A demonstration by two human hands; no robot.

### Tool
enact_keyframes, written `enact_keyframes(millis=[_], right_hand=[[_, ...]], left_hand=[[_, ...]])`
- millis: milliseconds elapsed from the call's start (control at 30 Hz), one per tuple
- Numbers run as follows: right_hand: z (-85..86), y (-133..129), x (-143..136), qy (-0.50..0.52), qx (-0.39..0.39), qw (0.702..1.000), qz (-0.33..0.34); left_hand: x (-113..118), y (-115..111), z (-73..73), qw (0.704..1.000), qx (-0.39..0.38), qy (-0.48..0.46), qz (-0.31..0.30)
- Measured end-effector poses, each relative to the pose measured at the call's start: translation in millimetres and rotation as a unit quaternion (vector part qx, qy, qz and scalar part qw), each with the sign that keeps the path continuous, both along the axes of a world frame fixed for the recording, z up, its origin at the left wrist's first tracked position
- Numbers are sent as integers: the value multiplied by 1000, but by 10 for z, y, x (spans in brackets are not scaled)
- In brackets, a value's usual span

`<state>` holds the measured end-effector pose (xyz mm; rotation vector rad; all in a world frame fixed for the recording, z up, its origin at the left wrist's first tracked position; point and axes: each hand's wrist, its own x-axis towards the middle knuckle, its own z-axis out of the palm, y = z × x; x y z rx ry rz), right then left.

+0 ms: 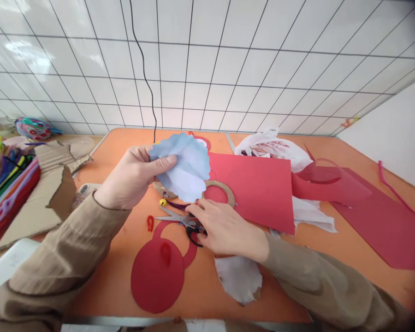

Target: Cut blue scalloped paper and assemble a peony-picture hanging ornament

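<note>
My left hand pinches a pale blue, scalloped-edged paper round between thumb and fingers, holding it above the table. Below and to its right, my right hand has its fingers bent around the black handles of a pair of scissors. Their blades are spread and point left, low over the table. Under the scissors lies a red paper disc with curved red strips joined to its top. A loop of red fuzzy wire lies left of the blades, by a small yellow bell.
A red paper sheet and a brown tape-like ring lie behind my right hand. At the back is a white plastic bag. A greyish round scrap lies near the front. Cardboard and colourful pipe cleaners fill the left.
</note>
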<state>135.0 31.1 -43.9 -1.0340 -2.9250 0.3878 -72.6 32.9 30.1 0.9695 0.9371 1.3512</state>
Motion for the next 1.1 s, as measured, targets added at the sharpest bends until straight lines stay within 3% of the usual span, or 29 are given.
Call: enact_keyframes(millis=[167, 233, 300, 400, 533, 633, 733, 833, 967, 1100], right_hand=[[272, -20, 145, 59, -10, 998, -18], [379, 8, 246, 95, -86, 992, -20], [429, 57, 351, 130, -212, 969, -7], [342, 124, 480, 206, -431, 878, 41], [46, 126, 563, 322, -607, 718, 110], [-83, 136, 596, 371, -625, 677, 116], [-49, 224, 629, 439, -555, 702, 79], [61, 329, 616, 503, -445, 740, -37], [178, 343, 458, 538, -407, 732, -95], [261, 263, 283, 552, -337, 745, -165]], left_hand=[[-48, 49, -47, 998, 29, 51, -30], [-64, 71, -65, 998, 26, 54, -20], [-75, 93, -82, 999, 20, 48, -9], [-87, 120, -112, 999, 10, 36, -21], [-71, 145, -189, 997, -12, 38, -67], [-22, 156, -257, 996, -18, 34, -76], [49, 147, -301, 996, -19, 34, -82], [128, 101, -326, 993, -8, 40, -112], [232, 14, -385, 983, 3, 58, -177], [297, -21, -429, 979, -2, 87, -187]])
